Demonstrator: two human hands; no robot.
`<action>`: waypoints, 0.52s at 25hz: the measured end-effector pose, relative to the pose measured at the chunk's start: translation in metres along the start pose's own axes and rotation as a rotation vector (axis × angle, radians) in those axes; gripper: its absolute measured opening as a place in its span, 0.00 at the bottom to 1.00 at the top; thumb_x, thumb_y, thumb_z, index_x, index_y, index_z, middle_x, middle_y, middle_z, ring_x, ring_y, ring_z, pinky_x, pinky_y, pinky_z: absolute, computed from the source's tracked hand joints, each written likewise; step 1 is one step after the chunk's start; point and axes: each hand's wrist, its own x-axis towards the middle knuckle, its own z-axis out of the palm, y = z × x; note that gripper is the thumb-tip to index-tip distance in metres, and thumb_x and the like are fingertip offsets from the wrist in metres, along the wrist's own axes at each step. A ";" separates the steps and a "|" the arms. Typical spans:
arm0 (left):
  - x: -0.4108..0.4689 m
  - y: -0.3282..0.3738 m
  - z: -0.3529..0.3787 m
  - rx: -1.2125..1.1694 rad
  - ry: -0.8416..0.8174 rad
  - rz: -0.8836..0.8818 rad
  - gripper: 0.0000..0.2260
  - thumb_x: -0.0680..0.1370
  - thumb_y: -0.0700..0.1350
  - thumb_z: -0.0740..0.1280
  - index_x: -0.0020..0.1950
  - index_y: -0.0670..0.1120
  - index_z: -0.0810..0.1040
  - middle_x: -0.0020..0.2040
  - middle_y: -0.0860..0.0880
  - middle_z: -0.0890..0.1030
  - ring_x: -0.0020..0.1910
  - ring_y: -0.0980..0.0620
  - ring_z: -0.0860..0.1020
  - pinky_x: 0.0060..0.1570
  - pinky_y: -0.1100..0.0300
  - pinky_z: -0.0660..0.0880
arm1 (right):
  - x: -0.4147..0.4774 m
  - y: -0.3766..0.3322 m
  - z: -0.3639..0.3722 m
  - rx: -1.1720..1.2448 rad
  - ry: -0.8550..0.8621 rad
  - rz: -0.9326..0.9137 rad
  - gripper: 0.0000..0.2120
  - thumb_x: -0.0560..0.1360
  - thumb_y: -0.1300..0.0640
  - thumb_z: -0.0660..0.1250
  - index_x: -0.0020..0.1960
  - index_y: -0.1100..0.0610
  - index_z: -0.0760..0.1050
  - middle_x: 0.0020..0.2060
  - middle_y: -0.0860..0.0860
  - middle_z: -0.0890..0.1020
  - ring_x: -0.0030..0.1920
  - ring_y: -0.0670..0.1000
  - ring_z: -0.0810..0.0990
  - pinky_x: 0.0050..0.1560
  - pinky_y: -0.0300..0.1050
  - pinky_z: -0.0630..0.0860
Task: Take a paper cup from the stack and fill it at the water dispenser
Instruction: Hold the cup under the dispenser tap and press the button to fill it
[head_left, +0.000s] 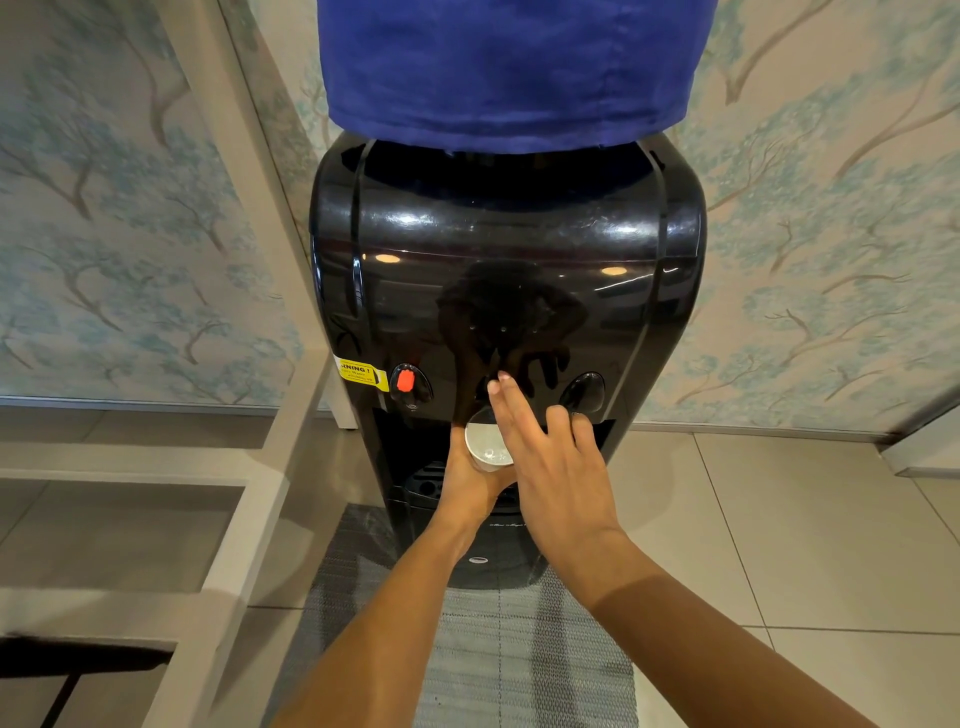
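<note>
Cup (487, 448) sits upright in the dispenser (506, 291) recess, left hand (470, 480) wrapped around it from below, while the right hand (550, 457), nearer the taps, presses 2 extended fingers (506, 395) on the middle button directly above.

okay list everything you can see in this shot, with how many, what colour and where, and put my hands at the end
Glossy black water dispenser: one, black, centre, against the wall.
Blue cloth cover: one, blue, over the bottle on top of the dispenser.
Red tap button: one, red, left of the dispenser's front.
Black tap button: one, black, right of the front.
Yellow warning sticker: one, yellow, left of the red button.
White paper cup: one, white, in the tap recess, some water inside.
Grey woven floor mat: one, grey, under the dispenser.
White frame: one, white, left.
Tree-patterned wallpaper: beige and teal, behind.
Left hand: holding the cup from below.
Right hand: fingers extended to the middle of the front.
</note>
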 end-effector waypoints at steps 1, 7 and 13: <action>0.000 0.000 0.000 -0.004 -0.006 0.003 0.26 0.67 0.41 0.76 0.57 0.52 0.65 0.47 0.54 0.78 0.42 0.67 0.79 0.32 0.77 0.72 | 0.000 0.000 0.000 -0.001 0.000 -0.001 0.44 0.71 0.63 0.64 0.74 0.58 0.37 0.76 0.51 0.53 0.50 0.54 0.71 0.59 0.47 0.71; 0.000 0.002 0.000 -0.027 0.001 -0.009 0.27 0.67 0.42 0.76 0.60 0.49 0.67 0.48 0.53 0.79 0.42 0.63 0.79 0.32 0.77 0.72 | 0.000 0.000 0.001 -0.023 0.011 -0.002 0.44 0.70 0.61 0.66 0.74 0.57 0.38 0.75 0.50 0.55 0.49 0.53 0.72 0.57 0.45 0.71; 0.001 -0.001 0.002 -0.021 -0.003 0.008 0.27 0.67 0.41 0.76 0.59 0.50 0.66 0.49 0.53 0.79 0.45 0.60 0.78 0.33 0.76 0.73 | 0.000 0.001 0.001 -0.029 0.012 -0.001 0.44 0.70 0.61 0.65 0.74 0.57 0.38 0.75 0.50 0.55 0.49 0.53 0.72 0.57 0.45 0.72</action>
